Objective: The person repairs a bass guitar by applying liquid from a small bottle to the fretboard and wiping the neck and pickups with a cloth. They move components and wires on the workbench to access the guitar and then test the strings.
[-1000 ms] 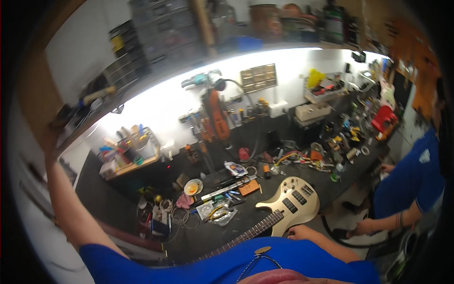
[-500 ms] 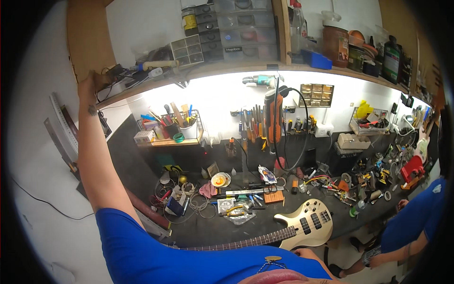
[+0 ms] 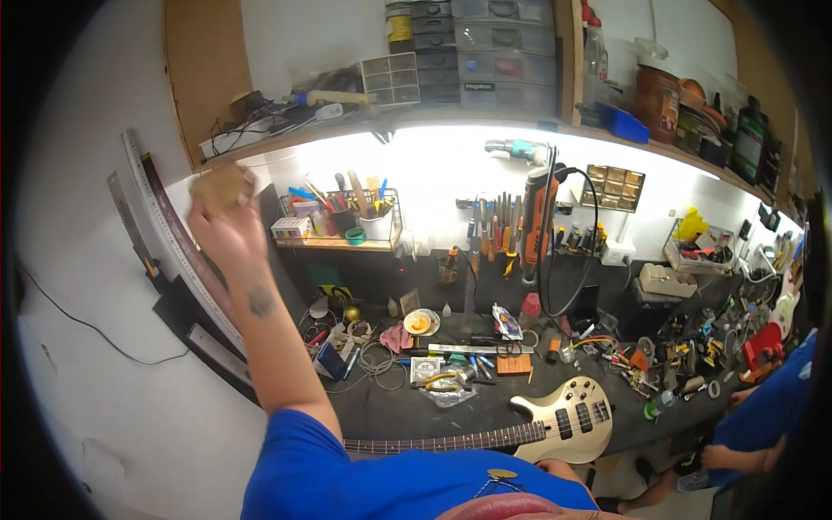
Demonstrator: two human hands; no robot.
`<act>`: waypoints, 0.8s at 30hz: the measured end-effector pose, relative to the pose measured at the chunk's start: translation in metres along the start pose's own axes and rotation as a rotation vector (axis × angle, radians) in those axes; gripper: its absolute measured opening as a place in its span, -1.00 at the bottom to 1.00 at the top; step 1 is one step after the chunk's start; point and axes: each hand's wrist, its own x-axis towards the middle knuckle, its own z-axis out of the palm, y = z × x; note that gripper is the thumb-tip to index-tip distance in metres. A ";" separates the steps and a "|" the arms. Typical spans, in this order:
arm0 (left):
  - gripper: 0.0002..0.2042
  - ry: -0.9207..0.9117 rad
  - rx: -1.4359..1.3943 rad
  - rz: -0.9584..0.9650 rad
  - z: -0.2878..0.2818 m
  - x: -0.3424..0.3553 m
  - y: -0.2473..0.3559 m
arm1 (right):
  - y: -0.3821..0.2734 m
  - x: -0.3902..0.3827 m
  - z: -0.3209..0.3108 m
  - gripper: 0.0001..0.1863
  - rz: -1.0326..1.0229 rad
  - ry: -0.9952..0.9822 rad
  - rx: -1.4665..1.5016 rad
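My left hand (image 3: 230, 236) is raised below the left end of the upper shelf, its fingers closed around a tan, blocky object (image 3: 224, 185). Motion blurs that object, so its kind does not show. My right hand (image 3: 559, 469) is low in the view near my body, beside the guitar's lower edge, and its fingers are mostly hidden. A cream-gold electric bass guitar (image 3: 572, 420) lies across the front of the black workbench (image 3: 472, 407), its neck pointing left and partly covered by my shirt.
Cables and a power strip lie on the shelf (image 3: 303, 127). Long rulers (image 3: 178, 230) hang on the left wall. An orange power tool (image 3: 539, 217) hangs by its cord over the bench. Tools and parts clutter the bench's right. Another person in blue (image 3: 767, 403) is at the right.
My left hand has come off the left end of the shelf and moved down and right, now carrying the tan object. The view has shifted to the left.
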 end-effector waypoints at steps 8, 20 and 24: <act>-0.30 -0.669 0.713 -0.482 0.029 -0.278 -0.074 | 0.004 0.001 -0.015 -0.64 -0.009 0.109 -0.048; -0.07 -1.283 1.036 -1.067 0.086 -0.425 -0.113 | -0.177 -0.051 -0.056 -0.11 -0.374 0.677 0.056; -0.16 -1.231 0.937 -1.175 0.068 -0.448 -0.116 | -0.167 -0.047 -0.049 -0.22 -0.363 0.813 0.006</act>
